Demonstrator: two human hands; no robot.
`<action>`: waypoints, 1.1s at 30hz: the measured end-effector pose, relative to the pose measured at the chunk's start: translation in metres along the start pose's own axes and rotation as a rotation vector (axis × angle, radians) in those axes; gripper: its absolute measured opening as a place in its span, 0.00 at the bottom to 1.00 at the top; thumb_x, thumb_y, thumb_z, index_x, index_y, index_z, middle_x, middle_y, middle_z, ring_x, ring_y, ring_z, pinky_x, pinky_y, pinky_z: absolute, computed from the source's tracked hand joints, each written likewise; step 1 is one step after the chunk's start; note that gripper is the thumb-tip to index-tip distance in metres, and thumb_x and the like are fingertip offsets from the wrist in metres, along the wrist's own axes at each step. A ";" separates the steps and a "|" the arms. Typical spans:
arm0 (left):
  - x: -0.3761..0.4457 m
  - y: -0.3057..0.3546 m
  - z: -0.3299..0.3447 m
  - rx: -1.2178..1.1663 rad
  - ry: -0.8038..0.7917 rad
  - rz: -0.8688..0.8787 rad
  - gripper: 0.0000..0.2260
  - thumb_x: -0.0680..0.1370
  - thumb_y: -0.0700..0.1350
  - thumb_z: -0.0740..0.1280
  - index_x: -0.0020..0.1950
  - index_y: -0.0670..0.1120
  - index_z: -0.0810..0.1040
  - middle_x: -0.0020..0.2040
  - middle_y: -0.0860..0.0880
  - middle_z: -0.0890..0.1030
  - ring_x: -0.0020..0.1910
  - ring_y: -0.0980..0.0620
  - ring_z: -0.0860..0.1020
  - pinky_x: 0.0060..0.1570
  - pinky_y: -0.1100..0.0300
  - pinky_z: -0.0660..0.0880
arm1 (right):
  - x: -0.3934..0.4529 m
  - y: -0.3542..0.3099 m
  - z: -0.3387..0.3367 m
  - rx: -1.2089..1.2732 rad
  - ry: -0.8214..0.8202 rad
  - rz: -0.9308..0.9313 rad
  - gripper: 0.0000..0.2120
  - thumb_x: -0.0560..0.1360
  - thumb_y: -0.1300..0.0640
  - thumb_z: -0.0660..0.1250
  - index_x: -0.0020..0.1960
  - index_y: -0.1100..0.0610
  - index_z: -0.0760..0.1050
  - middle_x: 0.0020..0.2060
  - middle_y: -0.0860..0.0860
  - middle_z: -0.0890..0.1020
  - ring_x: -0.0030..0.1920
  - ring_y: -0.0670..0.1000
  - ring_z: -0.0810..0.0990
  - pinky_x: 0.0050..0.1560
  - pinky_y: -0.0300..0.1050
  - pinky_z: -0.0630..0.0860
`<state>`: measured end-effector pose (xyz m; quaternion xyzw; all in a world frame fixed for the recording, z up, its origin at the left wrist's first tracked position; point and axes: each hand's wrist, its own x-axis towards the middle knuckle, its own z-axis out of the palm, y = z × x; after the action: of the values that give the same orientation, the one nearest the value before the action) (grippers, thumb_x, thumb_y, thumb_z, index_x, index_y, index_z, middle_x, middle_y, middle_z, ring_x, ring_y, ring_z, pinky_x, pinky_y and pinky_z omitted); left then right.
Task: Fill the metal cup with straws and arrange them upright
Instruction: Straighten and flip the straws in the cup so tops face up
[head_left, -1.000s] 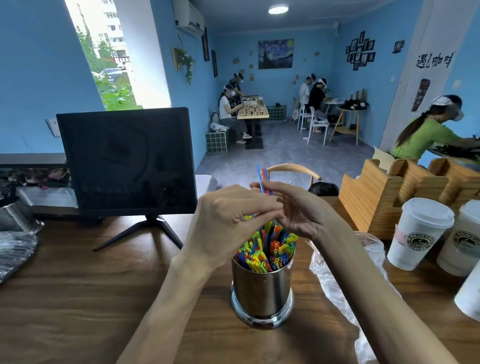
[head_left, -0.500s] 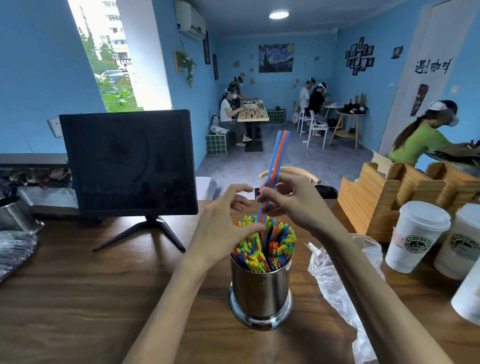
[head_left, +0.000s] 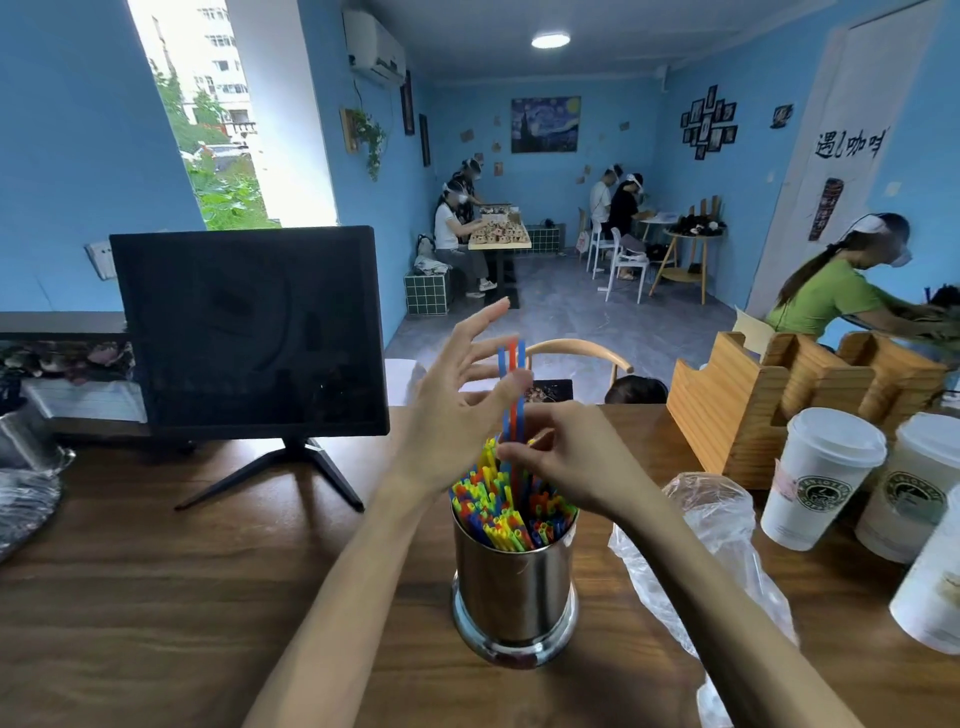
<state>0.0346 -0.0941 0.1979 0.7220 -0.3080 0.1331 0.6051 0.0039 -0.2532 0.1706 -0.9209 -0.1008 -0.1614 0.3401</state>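
Metal cup (head_left: 514, 587) upright on wood surface (head_left: 156, 597), packed w/ coloured straws. Right hand (head_left: 571, 462) grip pinches 3 tall straws (head_left: 511, 395) (2 blue, 1 red) above the bundle, prob. to seat them vertical; left hand (head_left: 457, 410) fingers spread beside them, likely as guide

Your left hand (head_left: 447, 415) and right hand (head_left: 566, 462) are bare: no gloves, rings, or watch. Both forearms are uncovered up to the frame edge; no sleeve is visible.
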 end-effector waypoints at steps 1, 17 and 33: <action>-0.002 -0.003 0.003 0.031 0.011 0.026 0.22 0.79 0.45 0.73 0.70 0.62 0.74 0.59 0.57 0.83 0.53 0.57 0.83 0.49 0.64 0.81 | 0.000 0.001 -0.001 -0.050 -0.011 0.015 0.08 0.75 0.47 0.74 0.50 0.50 0.84 0.44 0.45 0.87 0.43 0.42 0.84 0.51 0.47 0.81; -0.025 -0.065 0.006 0.301 -0.225 -0.146 0.09 0.81 0.58 0.65 0.56 0.61 0.85 0.67 0.57 0.80 0.66 0.60 0.75 0.69 0.50 0.71 | 0.008 0.054 0.017 0.321 0.260 0.177 0.13 0.81 0.47 0.67 0.63 0.48 0.80 0.56 0.42 0.83 0.55 0.41 0.80 0.54 0.39 0.77; -0.038 -0.067 0.011 -0.070 -0.131 -0.298 0.12 0.84 0.42 0.64 0.61 0.59 0.79 0.55 0.63 0.82 0.56 0.62 0.81 0.50 0.66 0.79 | 0.018 0.059 0.015 0.427 -0.056 0.342 0.08 0.79 0.51 0.69 0.49 0.54 0.84 0.47 0.50 0.85 0.50 0.49 0.83 0.46 0.41 0.79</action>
<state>0.0438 -0.0882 0.1210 0.7453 -0.2409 -0.0161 0.6214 0.0417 -0.2861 0.1310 -0.8361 0.0150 -0.0514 0.5460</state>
